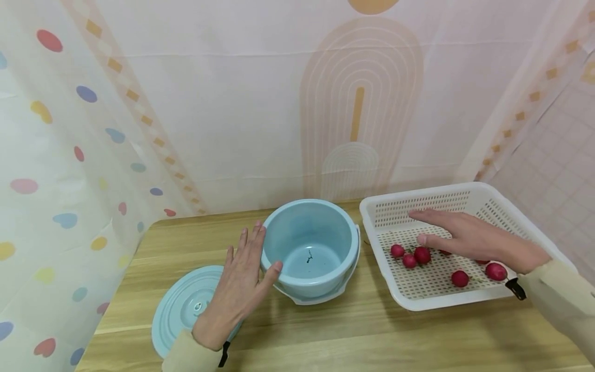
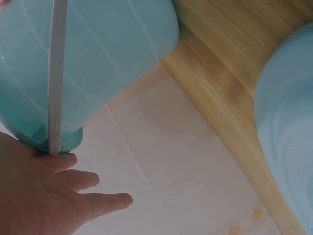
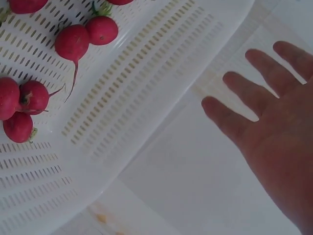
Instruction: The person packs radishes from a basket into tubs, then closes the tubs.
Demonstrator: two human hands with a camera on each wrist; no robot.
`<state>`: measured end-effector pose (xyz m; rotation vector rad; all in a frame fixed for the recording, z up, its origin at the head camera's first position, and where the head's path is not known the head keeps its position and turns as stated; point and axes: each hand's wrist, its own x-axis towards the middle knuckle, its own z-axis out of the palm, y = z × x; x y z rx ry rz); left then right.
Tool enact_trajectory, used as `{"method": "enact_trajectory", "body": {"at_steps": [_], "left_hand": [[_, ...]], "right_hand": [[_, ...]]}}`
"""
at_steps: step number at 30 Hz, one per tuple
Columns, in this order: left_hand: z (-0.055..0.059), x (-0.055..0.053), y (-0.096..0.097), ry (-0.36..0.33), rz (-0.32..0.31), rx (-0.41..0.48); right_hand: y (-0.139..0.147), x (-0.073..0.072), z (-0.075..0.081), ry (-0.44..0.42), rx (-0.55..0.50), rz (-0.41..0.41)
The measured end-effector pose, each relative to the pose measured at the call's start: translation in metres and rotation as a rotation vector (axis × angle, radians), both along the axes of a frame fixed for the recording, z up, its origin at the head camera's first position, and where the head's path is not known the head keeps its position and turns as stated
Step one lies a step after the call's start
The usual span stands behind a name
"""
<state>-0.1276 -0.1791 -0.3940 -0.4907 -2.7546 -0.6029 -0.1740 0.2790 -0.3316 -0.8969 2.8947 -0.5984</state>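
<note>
A light blue bucket [image 1: 312,258] stands upright on the wooden table, with dark bits on its inside bottom and its pale handle [image 2: 56,73] hanging down the side. My left hand [image 1: 239,281], fingers straight, lies against the bucket's left rim. Beneath that wrist is the round blue lid [image 1: 178,305], partly covered by the forearm. On the right, a white perforated basket [image 1: 403,298] holds several red radishes [image 3: 72,42]. Over the basket hovers my right hand [image 1: 469,235], fingers extended and holding nothing; it hides some radishes in the head view.
The wooden table [image 1: 353,330] has its back edge close to a patterned curtain [image 1: 241,113]. More curtain with coloured spots hangs along the left side. The basket and bucket stand side by side with a narrow strip of table between them.
</note>
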Motion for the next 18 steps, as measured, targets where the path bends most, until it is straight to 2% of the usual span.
{"method": "enact_trajectory", "body": {"at_steps": [5, 13, 15, 18], "left_hand": [[-0.002, 0.0, 0.0, -0.005, 0.0, 0.002], [-0.005, 0.001, -0.001, 0.0, 0.0, 0.016], [-0.005, 0.001, -0.001, 0.013, -0.002, 0.021], [-0.006, 0.001, -0.001, 0.03, -0.007, 0.028]], "right_hand": [[0.002, -0.012, -0.001, -0.008, 0.014, 0.051], [0.002, -0.027, 0.001, -0.034, 0.012, 0.051], [0.0, -0.031, 0.002, -0.079, -0.005, 0.059], [-0.001, -0.037, 0.003, -0.204, -0.055, 0.055]]}}
